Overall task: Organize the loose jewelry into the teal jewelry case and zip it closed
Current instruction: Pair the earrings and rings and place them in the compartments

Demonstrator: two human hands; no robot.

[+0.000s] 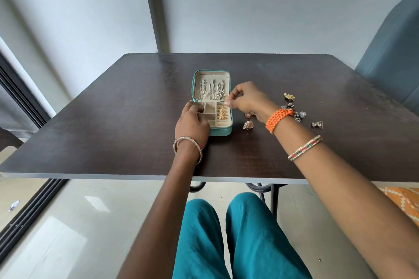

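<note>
Our right hand [246, 99] hovers just beside the open case's right edge, its thumb and forefinger pinched together as if on something very small; we cannot tell what it is, or whether anything is there at all. If it is an earring, a loose pinch could drop it onto the dark tabletop [113, 120] or into the wrong slot. Our left hand [192, 123] rests on the near left corner of the teal case [221, 130], fingers curled over the tray rim; if it lifts, the light case may slide. Chains [212, 90] hang in the lid and gold rings [223, 113] sit in the right roll. Loose earrings [297, 114] lie toward the right edge, one [248, 125] just beside the case, where our right wrist could sweep them off.
</note>
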